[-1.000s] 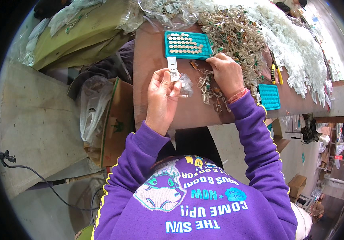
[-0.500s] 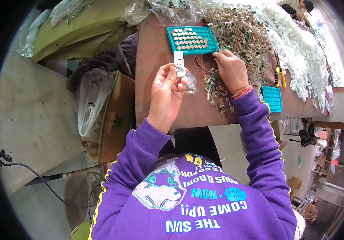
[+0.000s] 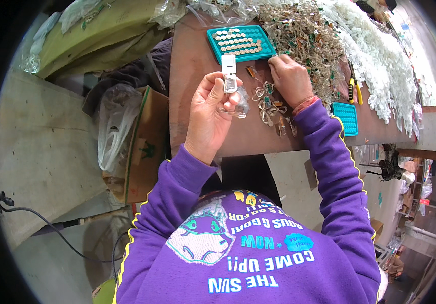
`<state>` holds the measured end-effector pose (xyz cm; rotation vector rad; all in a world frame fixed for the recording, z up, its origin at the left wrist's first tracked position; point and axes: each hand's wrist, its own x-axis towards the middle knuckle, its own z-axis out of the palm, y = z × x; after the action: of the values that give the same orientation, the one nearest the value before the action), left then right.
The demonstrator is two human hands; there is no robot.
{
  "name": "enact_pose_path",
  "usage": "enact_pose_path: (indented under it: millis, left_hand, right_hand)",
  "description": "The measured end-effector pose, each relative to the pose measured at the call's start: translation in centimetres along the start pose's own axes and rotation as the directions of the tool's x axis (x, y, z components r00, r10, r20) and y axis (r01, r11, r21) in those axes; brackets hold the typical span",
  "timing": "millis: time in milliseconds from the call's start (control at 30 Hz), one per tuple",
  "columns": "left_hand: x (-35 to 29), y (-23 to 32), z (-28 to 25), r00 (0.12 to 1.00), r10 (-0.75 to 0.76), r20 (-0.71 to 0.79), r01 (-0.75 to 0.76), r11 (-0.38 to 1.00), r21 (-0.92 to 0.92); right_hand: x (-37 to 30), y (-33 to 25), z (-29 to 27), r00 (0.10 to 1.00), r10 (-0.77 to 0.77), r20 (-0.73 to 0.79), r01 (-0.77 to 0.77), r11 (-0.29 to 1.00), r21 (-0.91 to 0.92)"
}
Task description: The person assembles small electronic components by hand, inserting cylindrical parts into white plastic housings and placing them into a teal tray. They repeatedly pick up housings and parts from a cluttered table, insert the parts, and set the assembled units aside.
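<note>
My left hand (image 3: 209, 114) is closed on a small white plastic case (image 3: 229, 66), pinched between thumb and fingers. The case stands upright with its hinged lid folded up, and a coil of clear thin wire (image 3: 241, 107) hangs beside my fingers. Above it lies a teal tray (image 3: 262, 35) with rows of round silver discs like coin cells in its pockets. At the tray's near right corner, my right hand (image 3: 293, 80) has thumb and fingertips pressed together; what they hold, if anything, is hidden. Several loose wire bundles (image 3: 266, 109) lie between my hands.
A large heap of tangled wire bundles (image 3: 304, 35) fills the table beyond my right hand, with a pile of white pieces (image 3: 380, 71) behind. Yellow-and-black pliers (image 3: 358, 92) and a second teal tray (image 3: 344, 119) lie rightward. A cardboard box (image 3: 147, 147) stands at left.
The view has shifted slightly, so the table sits higher. My left hand has tipped the white case more upright. My right hand stays by the tray corner, fingertips still together.
</note>
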<state>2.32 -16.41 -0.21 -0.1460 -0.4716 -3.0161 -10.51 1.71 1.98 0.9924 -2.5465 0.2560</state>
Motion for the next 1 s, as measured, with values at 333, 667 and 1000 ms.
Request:
enact_pose_path:
  millis: [333,667,1000]
  left_hand:
    - [0.1,0.0,0.0,0.999,-0.044,0.015,0.044,0.999,0.003]
    - [-0.2,-0.2,0.0,0.992,-0.128,0.020,0.124,0.985,0.120]
    - [-0.1,0.3,1.0,0.990,-0.132,-0.041,0.136,0.980,0.143]
  right_hand:
    - [-4.9,-2.5,-8.0,0.791,0.367,0.490,-0.591,0.248,0.768]
    - [-8.3,-6.3,-7.0,0.977,0.082,0.195,-0.146,0.928,0.343]
    - [-6.0,-6.9,-8.2,0.929,0.112,0.352,-0.215,0.940,0.267]
